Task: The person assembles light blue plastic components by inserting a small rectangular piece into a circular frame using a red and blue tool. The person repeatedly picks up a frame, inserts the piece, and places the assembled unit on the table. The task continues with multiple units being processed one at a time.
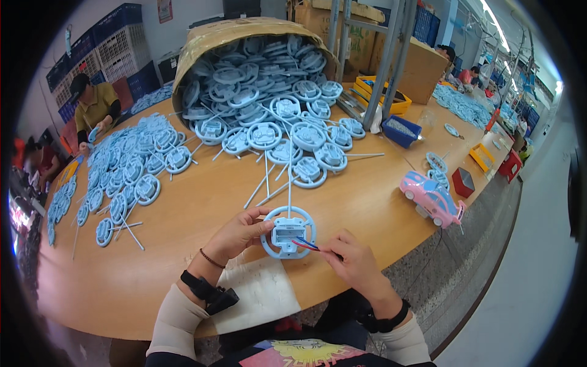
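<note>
Near the table's front edge, a light blue toy steering wheel [287, 253] with a long thin rod faces me, its square central housing uncovered. My left hand [242, 233] grips the wheel's left rim between thumb and fingers. Out of the housing come a red and a dark blue wire [307, 244]. My right hand [350, 259], at the wheel's right side, pinches the ends of these wires. Its fingertips partly hide the wire ends. Below the wheel, a worn white sheet [260, 290] lies on the table edge.
A large carton [257, 25] spills many similar wheels across the wooden table [202, 189]; another pile [131, 150] spreads left. A pink toy car [431, 200] stands at right by a red box [463, 182]. A blue bin [400, 131] sits behind. A co-worker [96, 105] works at far left.
</note>
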Available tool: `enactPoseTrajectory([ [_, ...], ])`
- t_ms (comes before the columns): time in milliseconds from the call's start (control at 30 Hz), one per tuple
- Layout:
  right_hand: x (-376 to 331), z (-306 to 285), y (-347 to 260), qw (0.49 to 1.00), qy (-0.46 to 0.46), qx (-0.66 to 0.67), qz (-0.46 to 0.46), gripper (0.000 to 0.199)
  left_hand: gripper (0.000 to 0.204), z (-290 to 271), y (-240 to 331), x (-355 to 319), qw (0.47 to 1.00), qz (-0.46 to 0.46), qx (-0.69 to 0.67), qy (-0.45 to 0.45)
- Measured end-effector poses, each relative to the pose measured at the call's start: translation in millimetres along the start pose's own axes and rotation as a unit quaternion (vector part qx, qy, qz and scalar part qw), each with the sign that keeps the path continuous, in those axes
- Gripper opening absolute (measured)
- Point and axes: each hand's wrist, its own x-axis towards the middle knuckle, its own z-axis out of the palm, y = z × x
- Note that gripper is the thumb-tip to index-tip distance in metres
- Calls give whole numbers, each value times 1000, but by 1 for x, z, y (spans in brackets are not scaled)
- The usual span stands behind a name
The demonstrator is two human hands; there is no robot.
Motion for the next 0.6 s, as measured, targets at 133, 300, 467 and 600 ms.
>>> enactPoseTrajectory([
  [133, -2, -7, 0, 999, -36, -6, -10, 7, 28, 14, -11, -6, 1000, 14, 15, 22],
  [300, -6, -12, 3, 999, -33, 2, -22, 9, 27, 31, -13, -6, 1000, 8, -16, 15],
  [467, -7, -15, 8, 998, -34, 7, -45, 11, 26, 28, -24, -7, 997, -14, -76, 18],
  [600, -5, -15, 9, 997, -28, -13, -77, 14, 25, 31, -27, -3, 996, -11, -70, 57],
])
